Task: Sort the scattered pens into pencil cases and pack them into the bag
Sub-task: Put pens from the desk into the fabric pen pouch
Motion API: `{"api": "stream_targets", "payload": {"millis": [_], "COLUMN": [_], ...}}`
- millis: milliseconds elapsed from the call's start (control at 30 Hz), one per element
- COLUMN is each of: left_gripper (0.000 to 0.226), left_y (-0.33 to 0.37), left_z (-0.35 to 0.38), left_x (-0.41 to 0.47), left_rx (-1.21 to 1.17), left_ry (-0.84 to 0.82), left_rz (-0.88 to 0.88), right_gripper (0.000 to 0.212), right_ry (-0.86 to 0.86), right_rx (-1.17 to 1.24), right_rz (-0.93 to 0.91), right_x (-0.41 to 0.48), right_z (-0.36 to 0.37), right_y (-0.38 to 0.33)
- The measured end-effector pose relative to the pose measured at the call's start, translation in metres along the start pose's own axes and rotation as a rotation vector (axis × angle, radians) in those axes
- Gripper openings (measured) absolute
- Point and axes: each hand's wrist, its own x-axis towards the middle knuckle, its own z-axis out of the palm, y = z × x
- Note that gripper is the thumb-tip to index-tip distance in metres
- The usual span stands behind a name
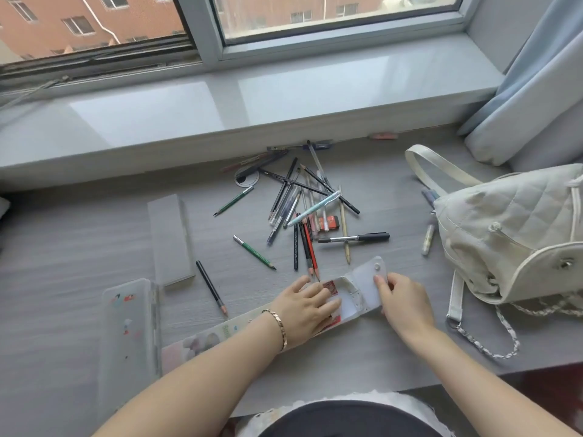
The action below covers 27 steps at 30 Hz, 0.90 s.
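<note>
A long soft pencil case (205, 340) with a printed pattern lies across the near desk, its white snap flap (369, 279) folded open to the right. My left hand (304, 307) presses flat on the case's open mouth. My right hand (402, 299) pinches the flap's edge. A pile of scattered pens and pencils (303, 200) lies beyond the hands. A black marker (356, 238) and two green pencils (254, 252) lie apart from the pile. A clear plastic pencil box (126, 342) sits at the left. A white quilted backpack (511, 238) stands at the right.
A grey rectangular case (170, 238) lies left of the pens. A black pencil (210, 287) rests near it. A small pale pen (428, 239) lies beside the backpack, whose chain strap (485, 339) trails on the desk. The window sill (252, 108) runs behind; a curtain (536, 89) hangs at the right.
</note>
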Motion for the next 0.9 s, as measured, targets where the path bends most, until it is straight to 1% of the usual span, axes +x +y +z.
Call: {"api": "stream_targets", "payload": {"millis": [133,200,300,367,467,533,600,667,733,800,833,900], "left_gripper": [0.028,0.029,0.023,0.022,0.030,0.040,0.052,0.058,0.057,0.059,0.067,0.092], "left_y": [0.004,0.005,0.003,0.001,-0.001,-0.003,-0.004,-0.003,-0.002,-0.003,-0.004,-0.004], "left_z": [-0.002,0.000,0.003,0.006,0.010,0.010,0.009,0.008,0.003,-0.002,-0.005,-0.011], "left_x": [0.004,0.003,-0.001,-0.005,-0.011,-0.014,-0.015,-0.016,-0.019,-0.026,-0.032,-0.051], "left_rx": [-0.051,-0.035,-0.017,-0.011,-0.022,-0.032,-0.035,-0.034,-0.062,-0.100,-0.111,-0.099], "left_ry": [-0.029,-0.039,-0.026,-0.014,-0.036,-0.087,-0.175,-0.217,-0.193,-0.100,-0.056,-0.064], "left_rz": [-0.069,-0.073,-0.031,0.032,0.114,0.110,0.079,0.052,0.039,-0.001,-0.063,-0.262], "right_gripper": [0.042,0.044,0.045,0.046,0.047,0.046,0.046,0.046,0.045,0.043,0.041,0.040], "right_ry": [0.046,0.040,0.028,0.015,0.007,0.013,0.012,0.011,0.003,-0.011,-0.018,-0.025], "right_rx": [-0.019,-0.033,-0.050,-0.065,-0.086,-0.088,-0.094,-0.102,-0.113,-0.106,-0.098,-0.081], "right_rz": [-0.027,-0.030,-0.017,-0.010,-0.004,-0.004,-0.006,-0.014,-0.025,-0.039,-0.047,-0.069], "right_x": [0.004,0.006,0.007,0.006,0.002,0.001,0.000,0.000,-0.001,0.000,0.000,0.001], "right_z": [-0.002,-0.003,-0.005,-0.005,-0.003,-0.002,-0.003,-0.004,-0.005,-0.009,-0.011,-0.014], "right_y": [-0.004,-0.005,-0.004,-0.004,-0.004,-0.004,-0.005,-0.006,-0.007,-0.007,-0.008,-0.010]}}
